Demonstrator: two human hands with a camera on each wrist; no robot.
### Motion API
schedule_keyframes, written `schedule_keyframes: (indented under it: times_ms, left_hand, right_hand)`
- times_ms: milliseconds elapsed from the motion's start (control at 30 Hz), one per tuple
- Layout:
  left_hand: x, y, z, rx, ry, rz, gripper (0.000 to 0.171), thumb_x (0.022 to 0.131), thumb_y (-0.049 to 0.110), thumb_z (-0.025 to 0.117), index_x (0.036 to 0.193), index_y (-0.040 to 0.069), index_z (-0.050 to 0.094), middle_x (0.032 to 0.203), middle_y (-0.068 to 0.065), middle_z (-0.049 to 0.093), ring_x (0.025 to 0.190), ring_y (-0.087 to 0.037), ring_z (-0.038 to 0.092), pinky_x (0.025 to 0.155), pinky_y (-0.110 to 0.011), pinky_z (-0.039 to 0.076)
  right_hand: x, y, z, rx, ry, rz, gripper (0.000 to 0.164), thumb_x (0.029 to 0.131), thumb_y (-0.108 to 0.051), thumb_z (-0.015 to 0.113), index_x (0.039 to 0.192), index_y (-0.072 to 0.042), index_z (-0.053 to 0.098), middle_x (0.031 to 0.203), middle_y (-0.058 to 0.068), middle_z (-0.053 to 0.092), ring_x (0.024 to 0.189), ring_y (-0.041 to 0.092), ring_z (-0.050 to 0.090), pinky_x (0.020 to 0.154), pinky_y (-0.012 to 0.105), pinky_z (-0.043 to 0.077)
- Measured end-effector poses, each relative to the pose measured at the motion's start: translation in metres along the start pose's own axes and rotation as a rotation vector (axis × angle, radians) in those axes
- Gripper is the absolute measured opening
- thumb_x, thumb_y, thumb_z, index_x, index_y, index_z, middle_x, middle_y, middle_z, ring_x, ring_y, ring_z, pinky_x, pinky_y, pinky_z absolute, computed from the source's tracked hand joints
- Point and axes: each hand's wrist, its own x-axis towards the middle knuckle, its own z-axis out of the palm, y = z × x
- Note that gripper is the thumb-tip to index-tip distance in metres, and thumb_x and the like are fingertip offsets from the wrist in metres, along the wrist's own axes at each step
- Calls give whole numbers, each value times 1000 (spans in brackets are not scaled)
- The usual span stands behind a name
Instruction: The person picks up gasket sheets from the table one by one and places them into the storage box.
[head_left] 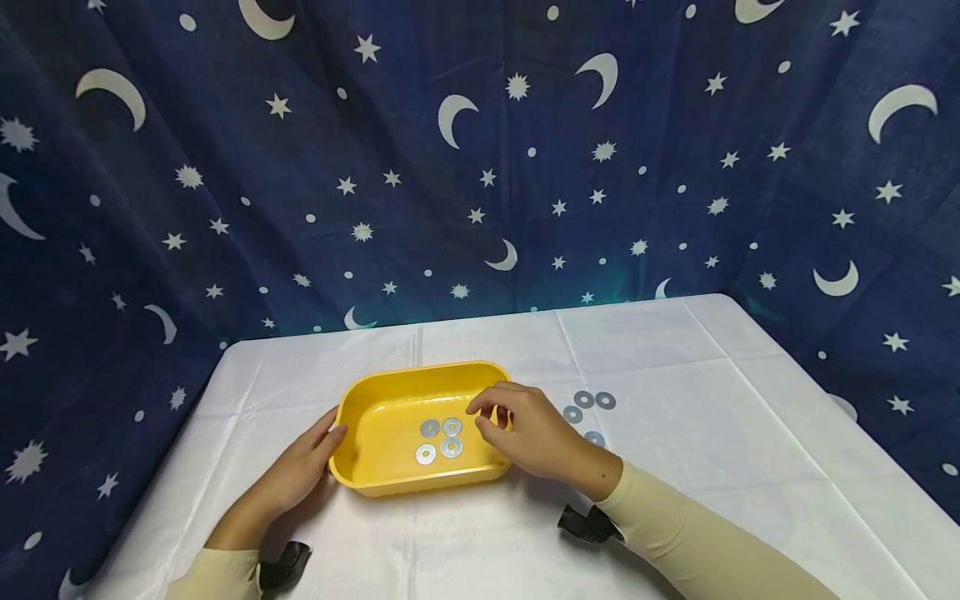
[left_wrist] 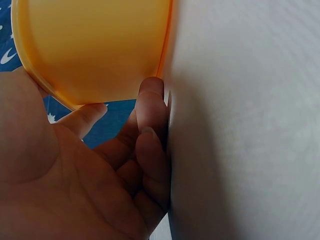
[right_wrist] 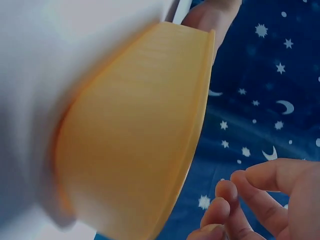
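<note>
A yellow plastic tray (head_left: 390, 477) with rounded corners sits on the white cloth. Several flat metal washers (head_left: 452, 447) lie close together on its floor. My left hand (head_left: 297, 468) grips the tray's left end, thumb at the rim and fingers against the outside wall; the left wrist view shows fingertips (left_wrist: 151, 90) low against that wall. Over the right end of the tray hovers my right hand (head_left: 528, 429), its fingers loosely bent. A gap shows between thumb and fingers in the head view, and no washer is visible in them.
More washers (head_left: 584, 400) lie on the cloth to the right of the tray, one of them partly behind the right wrist. The white-covered table (head_left: 675, 375) ends at a dark blue curtain (head_left: 420, 167) with moons and stars. Black wrist straps (head_left: 285, 567) are on both arms.
</note>
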Motion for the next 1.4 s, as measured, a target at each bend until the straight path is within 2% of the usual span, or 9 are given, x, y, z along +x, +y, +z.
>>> schedule_keyframes:
  times_ms: [233,500,833,967,1167,1400]
  left_hand:
    - [0,-1,0,-1,0,0,69,107,52,31,162,16,13,166,-19,21,152,-44,18,120,-67,12]
    - [0,0,0,1,-8,-13,70,107,52,31,162,15,11,166,-19,19,153,-44,16,120,-66,11]
    - [-1,0,0,4,-10,-4,69,107,51,31,162,15,12,166,-20,19,152,-45,17,120,-66,12]
    - [-1,1,-1,16,-11,-8,70,107,53,30,162,14,11,166,-20,20,152,-45,17,119,-66,12]
    - [0,0,-1,28,-8,3,70,107,53,30,162,14,12,165,-20,21,152,-45,18,119,-67,13]
    - [0,0,-1,27,-5,6,70,107,53,30,162,14,13,165,-20,21,152,-46,18,119,-67,13]
  right_hand:
    - [-17,16,-18,-7,59,17,17,88,-5,70,102,-15,74,84,-8,63,73,10,54,64,25,52]
    - [-27,36,-36,-44,118,77,17,89,-6,72,103,-17,73,85,-9,63,73,8,53,62,21,49]
    - [-28,58,-54,-72,115,171,18,92,-8,69,107,-16,72,84,-5,63,74,12,53,66,23,49]
    - [-29,67,-59,-94,79,211,18,92,-10,69,110,-12,72,86,-3,64,74,14,55,66,23,50]
    - [-30,81,-64,-117,-22,293,24,93,-12,68,117,-8,69,87,-1,64,76,15,55,63,23,50]
    - [-31,96,-64,-123,-70,301,24,92,-10,69,116,-6,68,84,0,63,70,14,53,56,23,47]
